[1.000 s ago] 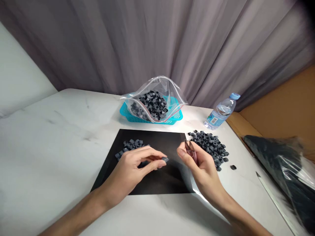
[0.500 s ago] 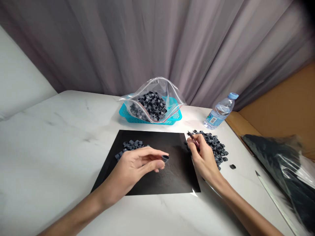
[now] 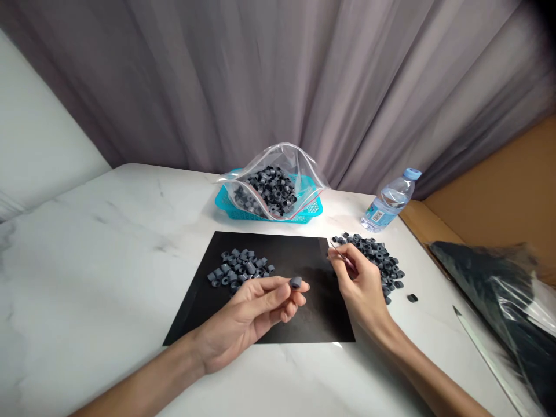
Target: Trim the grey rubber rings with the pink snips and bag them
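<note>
My left hand (image 3: 256, 310) pinches a small dark grey tubular rubber piece (image 3: 296, 283) between thumb and fingers, above a black mat (image 3: 313, 324). Behind that hand, a pile of similar grey pieces (image 3: 238, 266) lies on the mat. At the mat's right edge, my right hand (image 3: 358, 281) is closed around a slim pointed tool (image 3: 347, 262), its thin tip directed up and left; the fingers cover much of it. A second heap of the pieces (image 3: 377, 255) spreads on the table beside and behind this hand.
Behind the mat, a turquoise basket (image 3: 223, 202) holds an open clear zip bag (image 3: 284, 152) full of grey pieces. A water bottle (image 3: 388, 200) stands back right. One loose piece (image 3: 412, 297), a pale pointed strip (image 3: 478, 344) and a dark plastic-wrapped bundle (image 3: 490, 295) lie at right.
My left hand has turned palm-up, tilting the grey piece and uncovering more of the pile on the mat. The tool in my right hand has tilted slightly. The camera view has shifted a little.
</note>
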A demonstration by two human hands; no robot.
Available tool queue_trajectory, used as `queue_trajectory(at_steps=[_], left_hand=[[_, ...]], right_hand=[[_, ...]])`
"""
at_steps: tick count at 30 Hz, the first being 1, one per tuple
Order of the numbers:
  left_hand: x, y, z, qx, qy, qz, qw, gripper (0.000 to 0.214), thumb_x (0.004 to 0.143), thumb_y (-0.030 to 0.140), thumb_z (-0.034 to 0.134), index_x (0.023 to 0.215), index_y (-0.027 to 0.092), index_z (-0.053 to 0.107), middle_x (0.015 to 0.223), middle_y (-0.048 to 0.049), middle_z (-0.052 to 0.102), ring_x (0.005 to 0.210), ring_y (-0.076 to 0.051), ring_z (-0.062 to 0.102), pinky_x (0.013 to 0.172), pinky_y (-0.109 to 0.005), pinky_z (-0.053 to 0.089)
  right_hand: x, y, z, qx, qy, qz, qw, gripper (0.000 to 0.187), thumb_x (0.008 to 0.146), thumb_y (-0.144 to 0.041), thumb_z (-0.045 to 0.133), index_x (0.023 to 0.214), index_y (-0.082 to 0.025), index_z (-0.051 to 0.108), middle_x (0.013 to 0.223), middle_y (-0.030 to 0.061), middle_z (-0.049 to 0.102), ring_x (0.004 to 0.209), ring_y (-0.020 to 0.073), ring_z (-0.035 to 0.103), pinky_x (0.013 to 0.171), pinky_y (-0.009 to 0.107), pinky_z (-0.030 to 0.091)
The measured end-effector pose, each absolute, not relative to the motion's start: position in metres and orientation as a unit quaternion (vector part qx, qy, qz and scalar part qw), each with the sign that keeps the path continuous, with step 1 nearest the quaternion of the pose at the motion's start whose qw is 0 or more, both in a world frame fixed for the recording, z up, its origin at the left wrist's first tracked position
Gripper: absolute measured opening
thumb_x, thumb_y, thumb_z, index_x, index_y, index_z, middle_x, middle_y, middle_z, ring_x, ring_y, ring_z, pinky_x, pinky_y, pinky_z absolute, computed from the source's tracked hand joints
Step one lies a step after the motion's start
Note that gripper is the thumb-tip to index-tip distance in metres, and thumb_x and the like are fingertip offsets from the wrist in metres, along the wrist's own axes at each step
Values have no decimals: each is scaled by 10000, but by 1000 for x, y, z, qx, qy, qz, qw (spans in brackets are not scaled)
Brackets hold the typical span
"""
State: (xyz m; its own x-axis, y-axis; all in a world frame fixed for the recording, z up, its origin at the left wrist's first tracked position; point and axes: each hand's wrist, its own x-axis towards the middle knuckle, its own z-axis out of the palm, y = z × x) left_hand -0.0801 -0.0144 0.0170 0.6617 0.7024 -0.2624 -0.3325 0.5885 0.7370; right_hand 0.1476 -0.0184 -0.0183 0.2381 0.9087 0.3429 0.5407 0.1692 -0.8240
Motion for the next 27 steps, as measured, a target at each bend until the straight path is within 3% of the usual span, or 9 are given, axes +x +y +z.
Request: queue_trajectory(at_steps=[7, 19, 24, 27], left_hand=[[-76, -15, 17, 284, 306, 342, 842, 277, 783, 368, 862, 903, 120, 829, 828, -42, 785, 702, -51, 672, 719, -99, 551], [-79, -14, 19, 340, 294, 349, 822, 253, 858, 362, 801, 948, 128, 828, 881, -52, 809, 715, -50, 659, 704, -110, 526], [-79, -15, 23, 356, 293, 350, 815, 237, 840, 370, 816, 922, 149, 836, 880, -52, 806, 701, -54, 633, 690, -125, 504], [-78, -16, 22, 362, 294, 348, 813, 226, 834, 365, 821, 921, 157, 839, 889, -56, 802, 708, -64, 620, 699, -144, 496]], right_hand=[[145, -20, -21, -612, -607, 194, 468, 287, 977, -394, 506, 771, -212, 587, 732, -4, 611, 672, 151, 553, 661, 260, 418], [143, -18, -30, -627, -636, 200, 404, 323, 972, -448, 531, 767, -217, 627, 693, 3, 657, 639, 176, 599, 641, 273, 433], [133, -24, -16, -556, -615, 258, 496, 290, 973, -419, 554, 801, -202, 641, 775, 27, 680, 742, 190, 644, 684, 264, 497], [127, -32, -5, -528, -599, 272, 537, 269, 971, -406, 579, 813, -203, 657, 762, 11, 652, 684, 157, 606, 626, 238, 482]])
